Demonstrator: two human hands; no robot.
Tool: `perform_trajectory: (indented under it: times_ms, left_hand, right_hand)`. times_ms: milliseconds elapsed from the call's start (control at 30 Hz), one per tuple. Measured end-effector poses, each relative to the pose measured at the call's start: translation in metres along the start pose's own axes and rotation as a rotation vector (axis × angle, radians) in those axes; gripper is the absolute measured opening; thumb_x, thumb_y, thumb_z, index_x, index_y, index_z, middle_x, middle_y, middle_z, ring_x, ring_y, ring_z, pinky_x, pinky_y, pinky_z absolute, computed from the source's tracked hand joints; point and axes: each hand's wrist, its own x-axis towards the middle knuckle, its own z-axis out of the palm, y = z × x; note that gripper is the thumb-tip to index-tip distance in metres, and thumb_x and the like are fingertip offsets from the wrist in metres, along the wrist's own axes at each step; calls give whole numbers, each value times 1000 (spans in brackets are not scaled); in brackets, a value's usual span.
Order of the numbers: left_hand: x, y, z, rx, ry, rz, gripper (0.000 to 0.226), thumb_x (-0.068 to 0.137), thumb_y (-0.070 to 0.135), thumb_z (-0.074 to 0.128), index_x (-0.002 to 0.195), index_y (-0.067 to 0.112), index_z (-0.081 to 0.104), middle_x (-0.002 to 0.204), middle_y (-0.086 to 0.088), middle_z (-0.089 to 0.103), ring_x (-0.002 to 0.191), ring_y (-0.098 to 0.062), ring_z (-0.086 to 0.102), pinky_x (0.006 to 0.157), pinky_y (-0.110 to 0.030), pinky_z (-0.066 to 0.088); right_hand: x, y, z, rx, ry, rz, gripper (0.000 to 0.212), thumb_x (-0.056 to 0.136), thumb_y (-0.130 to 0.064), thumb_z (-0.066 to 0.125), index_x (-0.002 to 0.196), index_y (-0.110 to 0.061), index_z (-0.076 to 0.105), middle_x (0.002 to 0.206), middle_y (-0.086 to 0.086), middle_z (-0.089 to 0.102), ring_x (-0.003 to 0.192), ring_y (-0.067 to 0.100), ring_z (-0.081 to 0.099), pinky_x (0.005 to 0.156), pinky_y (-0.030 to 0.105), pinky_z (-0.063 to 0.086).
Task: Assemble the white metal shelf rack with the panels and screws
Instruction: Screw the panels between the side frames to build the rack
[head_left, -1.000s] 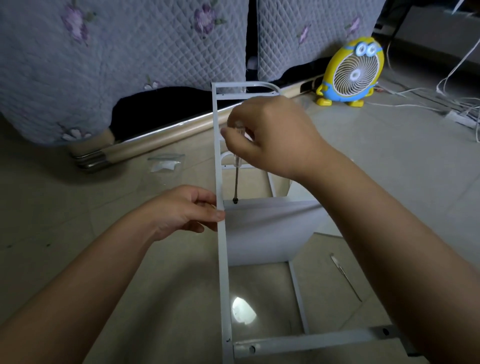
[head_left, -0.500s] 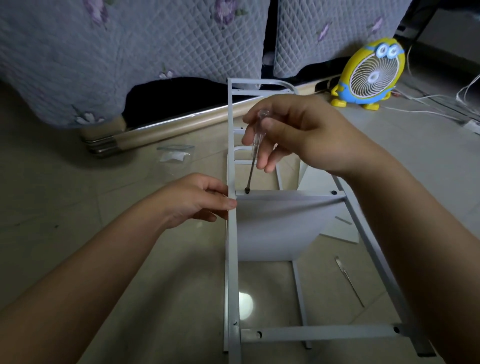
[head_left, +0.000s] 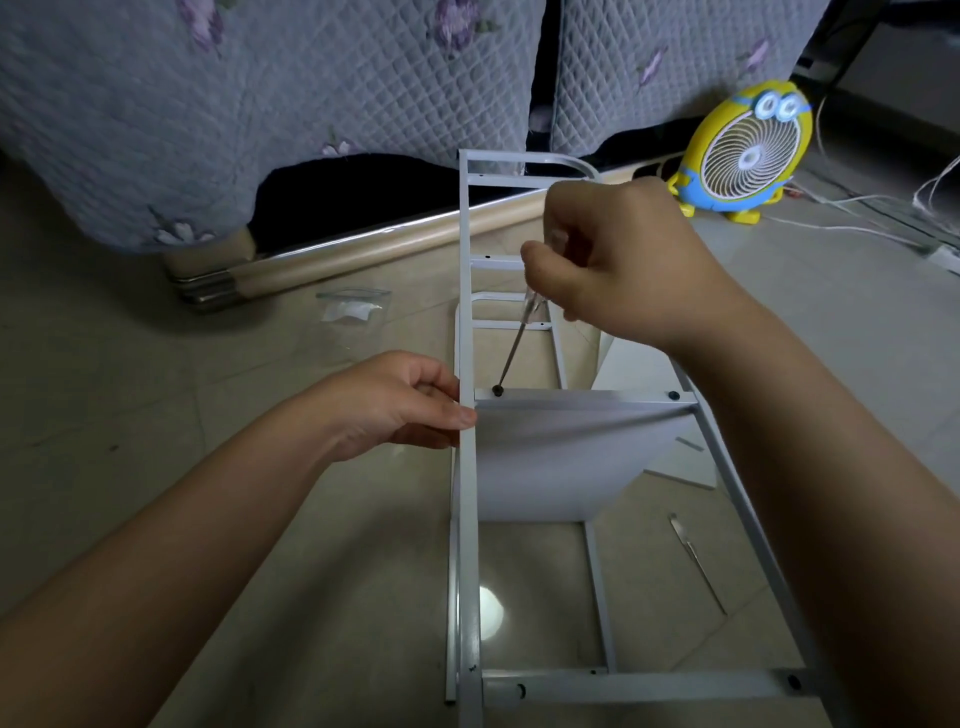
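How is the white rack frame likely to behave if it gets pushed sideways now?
Probably light: the rack frame is thin open rails. Likely wobbly, as only one panel seems to brace it and the left hand grips its rail while the right hand holds the screwdriver. It looks like stiff metal, not floppy.

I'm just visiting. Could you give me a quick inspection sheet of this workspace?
Surface: tiled floor.
Job's things: white rack frame on the floor; white panel set in it; screwdriver tip on a screw at the panel's left corner.
Clutter: plastic bag; thin metal tool.
Hands: left hand pinches the frame's rail; right hand grips the screwdriver.
Cables: white cables near the yellow fan.
Surroundings: quilted cover; yellow fan.
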Motion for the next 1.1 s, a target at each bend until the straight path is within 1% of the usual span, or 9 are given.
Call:
perform_trajectory:
  times_ms: [100, 200, 267, 367, 533, 733, 900, 1033, 1100]
  left_hand:
    - [1, -2, 0, 24, 4, -1, 12, 80, -2, 62, 82, 8, 58, 50, 7, 61, 49, -1, 60, 52, -13, 50]
    - [3, -3, -1, 36, 10, 10, 10, 80, 0, 62, 82, 9, 58, 50, 6, 61, 50, -2, 60, 53, -14, 50]
    - [4, -4, -2, 48, 8, 15, 9, 81, 1, 62, 83, 9, 58, 51, 6, 62, 51, -2, 61, 53, -14, 51]
    - [4, -5, -3, 46, 2, 20, 10, 80, 1, 62, 83, 10, 59, 53, 6, 63, 52, -2, 61, 55, -15, 51]
    - [4, -7, -3, 37, 8, 27, 11, 80, 1, 62, 82, 11, 60, 55, 6, 64, 54, -2, 61, 53, -14, 49]
    - [2, -7, -1, 55, -37, 17, 14, 79, 2, 63, 75, 14, 57, 52, 8, 62, 54, -1, 61, 56, -16, 50]
    - [3, -13, 3, 16, -37, 6, 16, 78, -1, 64, 72, 12, 56, 51, 6, 62, 54, -3, 62, 55, -15, 51]
    - [5, -12, 1, 4, -41, 0, 10, 79, 1, 64, 78, 10, 60, 59, 5, 65, 58, -4, 63, 55, -14, 50]
    - [5, -11, 1, 8, -47, -1, 9, 79, 2, 64, 79, 10, 61, 61, 4, 66, 58, -5, 63, 55, -15, 50]
  right_hand:
    - [4, -5, 2, -209, -70, -113, 27, 77, -25, 37, 55, -17, 27, 46, -7, 24, 43, 9, 23, 45, 27, 20]
    - [-1, -1, 0, -209, -86, -140, 27, 85, -38, 36, 70, -16, 35, 53, -5, 35, 48, 20, 34, 47, 29, 27]
    - [-3, -4, -5, 7, -200, -61, 28, 84, -37, 34, 85, -10, 42, 64, -10, 42, 61, 15, 44, 58, 28, 35]
    - [-8, -5, -10, 477, -393, 69, 20, 83, -23, 35, 89, -11, 50, 66, -12, 55, 55, 2, 46, 50, 10, 36]
    - [-14, 1, -12, 678, -412, 165, 21, 93, 0, 44, 83, -17, 50, 77, 4, 64, 50, 11, 59, 49, 24, 54]
    - [1, -19, 0, 169, -347, 6, 18, 95, -20, 46, 78, -14, 48, 64, -3, 64, 52, 10, 64, 47, 13, 47]
    - [4, -25, 5, -59, -236, 66, 36, 94, -35, 46, 66, -15, 38, 61, 8, 59, 46, 16, 58, 49, 32, 47]
    - [-1, -21, 12, -284, 48, -101, 48, 85, -47, 46, 55, -10, 47, 45, -3, 31, 40, 14, 23, 41, 23, 17]
    - [-3, -19, 9, -264, 86, -99, 51, 85, -50, 37, 49, -14, 38, 41, -7, 24, 38, 8, 20, 42, 19, 14]
